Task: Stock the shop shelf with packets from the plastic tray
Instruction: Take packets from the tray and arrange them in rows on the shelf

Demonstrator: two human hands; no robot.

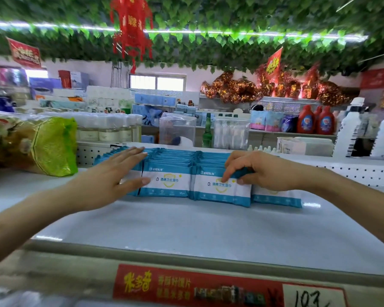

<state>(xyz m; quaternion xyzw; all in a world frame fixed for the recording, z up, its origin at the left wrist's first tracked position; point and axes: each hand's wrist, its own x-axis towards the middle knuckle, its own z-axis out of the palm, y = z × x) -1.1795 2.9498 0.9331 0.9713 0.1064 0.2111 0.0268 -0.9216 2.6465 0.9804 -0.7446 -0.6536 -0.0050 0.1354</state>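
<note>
1. On the white shelf [186,222], blue-and-white packets [166,180] stood on edge in rows, faces forward.
2. Each front packet showed a white panel, blue bands and a yellow shield.
3. The left hand [111,173] lay flat with straight fingers on the left row.
4. The right hand [259,169] curled, pinching packets in the right row.

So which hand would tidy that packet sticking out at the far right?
Probably the right hand: its curled fingers pinch the packets directly beside the far-right packet. The left hand lies flat at the opposite end.
</note>
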